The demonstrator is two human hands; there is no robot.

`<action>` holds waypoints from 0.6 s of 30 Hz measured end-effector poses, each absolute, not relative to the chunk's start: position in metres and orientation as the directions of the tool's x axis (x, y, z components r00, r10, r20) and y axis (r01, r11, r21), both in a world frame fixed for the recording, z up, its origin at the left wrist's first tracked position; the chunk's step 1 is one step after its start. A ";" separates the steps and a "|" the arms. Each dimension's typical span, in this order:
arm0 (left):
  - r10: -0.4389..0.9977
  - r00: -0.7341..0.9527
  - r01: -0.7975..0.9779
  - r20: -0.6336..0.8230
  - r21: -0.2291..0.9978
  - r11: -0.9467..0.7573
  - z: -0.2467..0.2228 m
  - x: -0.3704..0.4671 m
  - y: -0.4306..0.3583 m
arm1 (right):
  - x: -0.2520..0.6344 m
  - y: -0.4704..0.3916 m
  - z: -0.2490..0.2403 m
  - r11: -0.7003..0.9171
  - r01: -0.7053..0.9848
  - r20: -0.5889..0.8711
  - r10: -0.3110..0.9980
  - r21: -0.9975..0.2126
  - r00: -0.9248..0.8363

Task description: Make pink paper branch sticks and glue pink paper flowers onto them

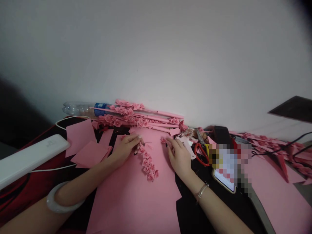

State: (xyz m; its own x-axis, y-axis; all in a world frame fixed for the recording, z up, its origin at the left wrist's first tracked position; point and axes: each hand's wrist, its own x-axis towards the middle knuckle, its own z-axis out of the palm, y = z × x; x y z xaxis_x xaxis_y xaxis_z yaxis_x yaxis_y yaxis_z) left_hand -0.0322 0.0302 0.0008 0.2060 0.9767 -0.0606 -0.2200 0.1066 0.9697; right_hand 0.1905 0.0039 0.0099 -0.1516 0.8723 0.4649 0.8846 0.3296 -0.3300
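Over a large pink paper sheet (136,201), my left hand (130,146) pinches the upper end of a strand of pink paper roses (147,162). The strand hangs down and to the right from its fingertips. My right hand (177,152) is to the right of the strand, fingers slightly bent and apart. A single small pink rose (163,140) lies by its fingertips; no grip on it shows. Thin pink strips (149,145) lie between the hands.
Rose stems (156,118) and a plastic bottle (83,109) lie along the wall. Pink squares (91,154) and a white device (36,156) are at left. Red-handled scissors (201,156), a phone (224,178) and more roses (258,141) are at right.
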 end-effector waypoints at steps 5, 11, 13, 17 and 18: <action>0.967 0.248 -0.219 -0.057 0.969 0.114 0.004 -0.030 0.028 | 0.185 0.015 0.005 0.300 0.944 0.466 0.861 -0.140 -0.205; 0.961 0.271 -0.212 -0.064 0.969 0.124 0.009 -0.029 0.025 | 0.190 0.018 0.003 0.342 0.856 0.423 0.891 -0.387 -0.165; 0.959 0.275 -0.209 -0.064 0.970 0.125 0.009 -0.029 0.025 | 0.192 0.020 0.001 0.330 0.837 0.413 0.900 -0.437 -0.139; 0.958 0.281 -0.200 -0.060 0.973 0.120 0.006 -0.028 0.026 | 0.193 0.023 -0.001 0.330 0.799 0.416 0.903 -0.503 -0.110; 0.959 0.277 -0.196 -0.061 0.973 0.119 0.005 -0.028 0.026 | 0.193 0.023 0.000 0.344 0.778 0.433 0.895 -0.526 -0.103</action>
State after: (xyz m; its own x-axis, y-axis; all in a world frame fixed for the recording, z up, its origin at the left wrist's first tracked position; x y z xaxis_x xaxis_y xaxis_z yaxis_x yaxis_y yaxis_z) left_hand -0.0281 0.0260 0.0052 0.2768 0.9590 -0.0611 -0.1961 0.1187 0.9734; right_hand 0.1931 0.0231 -0.0004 -0.1033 0.8955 0.4330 0.7777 0.3441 -0.5261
